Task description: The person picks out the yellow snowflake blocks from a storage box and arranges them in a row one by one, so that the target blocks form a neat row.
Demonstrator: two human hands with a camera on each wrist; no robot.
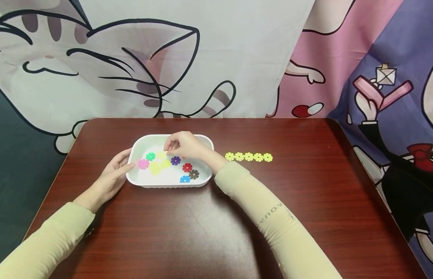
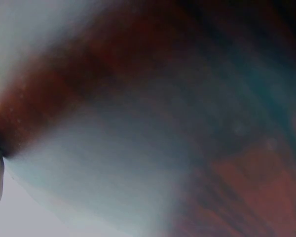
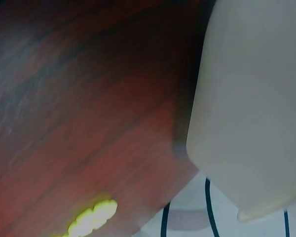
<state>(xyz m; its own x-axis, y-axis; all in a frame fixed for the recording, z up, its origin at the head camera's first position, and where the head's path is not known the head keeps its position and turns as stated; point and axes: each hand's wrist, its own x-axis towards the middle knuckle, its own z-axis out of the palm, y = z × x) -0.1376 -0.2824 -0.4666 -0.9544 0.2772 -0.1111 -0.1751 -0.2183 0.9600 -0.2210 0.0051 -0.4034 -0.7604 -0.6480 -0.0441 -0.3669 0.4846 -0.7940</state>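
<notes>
My left hand (image 1: 113,174) grips the left end of a white plastic tray (image 1: 171,185), thumb over the rim and fingers outside. Over the tray's inside is my right hand (image 1: 185,145), fingers bent and fingertips right at a yellow snowflake-shaped disc (image 1: 161,155); I cannot tell whether they pinch one. Around it lie more notched discs: a pink one (image 1: 144,164), a green one (image 1: 150,156), a purple one (image 1: 175,160), a red one (image 1: 187,167), a brown one (image 1: 193,174) and a blue one (image 1: 185,179). The left wrist view is mostly blurred.
Right of the tray, several yellow discs form a straight row (image 1: 249,157) on the reddish-brown table (image 1: 307,193). The row's end also shows in the right wrist view, beside the tray's pale outer wall (image 3: 251,98). A printed cartoon curtain (image 1: 237,50) hangs behind the table.
</notes>
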